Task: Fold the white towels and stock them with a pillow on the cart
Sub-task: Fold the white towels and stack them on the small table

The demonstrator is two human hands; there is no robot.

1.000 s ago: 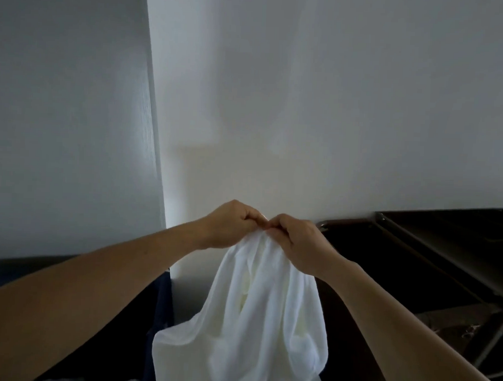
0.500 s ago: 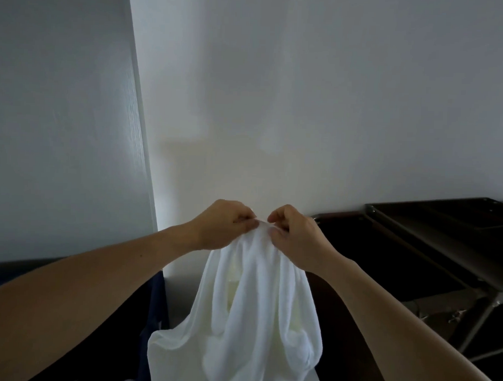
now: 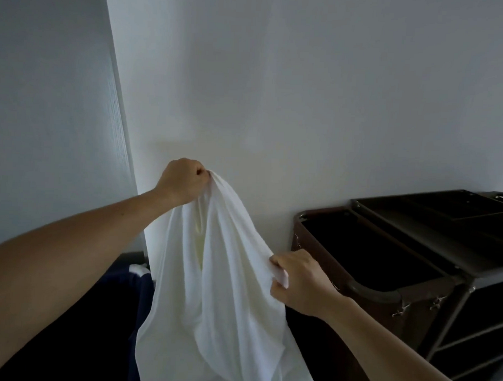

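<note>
Left hand [image 3: 182, 180] pinches towel [image 3: 218, 289] corner, right hand [image 3: 297, 280] pinches its edge: slide right along hem to next corner, keep taut.

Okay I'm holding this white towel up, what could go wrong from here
The soft white cloth towel hangs bunched between the left hand and the right hand, so a fold now would likely come out crooked. The left hand pinches only a small tip, which might slip. Its lower end runs out of view and may drag.
</note>
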